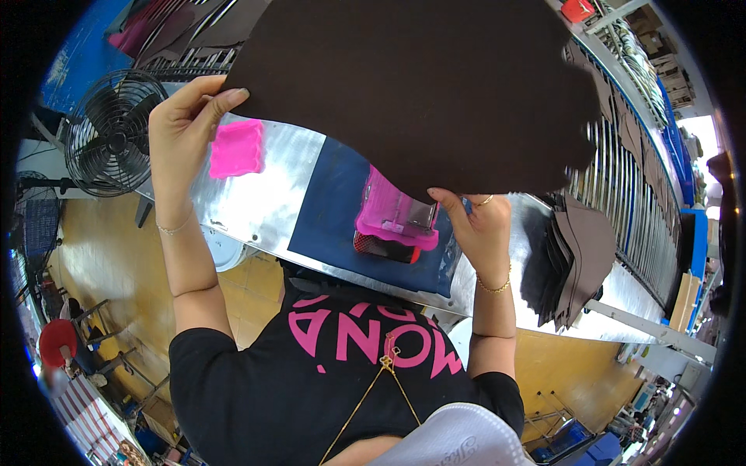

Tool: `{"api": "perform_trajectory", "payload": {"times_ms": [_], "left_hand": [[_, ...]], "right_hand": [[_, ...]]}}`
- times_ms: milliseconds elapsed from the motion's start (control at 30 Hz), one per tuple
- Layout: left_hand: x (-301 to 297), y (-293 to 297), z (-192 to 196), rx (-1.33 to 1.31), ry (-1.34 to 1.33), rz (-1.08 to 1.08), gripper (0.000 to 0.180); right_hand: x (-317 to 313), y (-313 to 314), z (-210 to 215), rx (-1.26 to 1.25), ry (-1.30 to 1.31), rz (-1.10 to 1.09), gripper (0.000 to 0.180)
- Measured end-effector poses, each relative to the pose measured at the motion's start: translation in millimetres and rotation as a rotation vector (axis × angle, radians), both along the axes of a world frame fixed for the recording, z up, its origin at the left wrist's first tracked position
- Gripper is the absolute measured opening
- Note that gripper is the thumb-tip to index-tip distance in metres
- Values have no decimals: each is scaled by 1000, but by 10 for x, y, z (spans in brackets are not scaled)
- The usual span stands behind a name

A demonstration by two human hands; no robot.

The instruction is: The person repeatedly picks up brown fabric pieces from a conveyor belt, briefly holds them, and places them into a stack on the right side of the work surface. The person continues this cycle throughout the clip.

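A large dark brown sheet (420, 85), perhaps leather or fabric, hangs raised over the metal table between my hands. My left hand (186, 124) pinches its left corner between thumb and fingers. At its lower right edge, my right hand (478, 221) grips with the thumb in front; the other fingers are partly hidden behind it. Below the sheet, a bright pink tray (396, 229) rests on a dark blue mat (318, 210), partly covered from view, with a dark and red object (386, 248) under its near edge. A smaller pink tray (237, 147) lies near my left hand.
A black fan (116, 133) stands at the left end of the metal table (272, 179). Dark cut pieces (575, 256) are stacked on the right. Beyond them runs a slatted metal rack (633, 182) with more brown pieces. A white bucket (223, 248) sits under the table's near edge.
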State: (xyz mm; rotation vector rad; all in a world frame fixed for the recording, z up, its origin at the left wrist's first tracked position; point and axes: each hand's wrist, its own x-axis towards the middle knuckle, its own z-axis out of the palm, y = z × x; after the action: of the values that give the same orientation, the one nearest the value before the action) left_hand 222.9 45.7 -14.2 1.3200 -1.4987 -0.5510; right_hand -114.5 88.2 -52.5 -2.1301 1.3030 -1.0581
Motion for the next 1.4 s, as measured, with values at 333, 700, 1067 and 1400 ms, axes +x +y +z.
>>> {"api": "perform_trajectory", "payload": {"times_ms": [333,700,1067,1400], "left_hand": [[-375,26,-97,132,-397,-328,13],[-1384,-182,-291,-27,-393,-908,13],[-2270,-192,-405,-453,-157,-1151,37],[-2461,-910,137,-332,-95,-797,23]], "right_hand": [[-491,268,-98,-102,260,-48,19],[-1340,1031,-434,12,169,-446,10],[-1878,1721,565,-32,246,-890,13],[-1597,970,841,-332,309,-1009,28]]}}
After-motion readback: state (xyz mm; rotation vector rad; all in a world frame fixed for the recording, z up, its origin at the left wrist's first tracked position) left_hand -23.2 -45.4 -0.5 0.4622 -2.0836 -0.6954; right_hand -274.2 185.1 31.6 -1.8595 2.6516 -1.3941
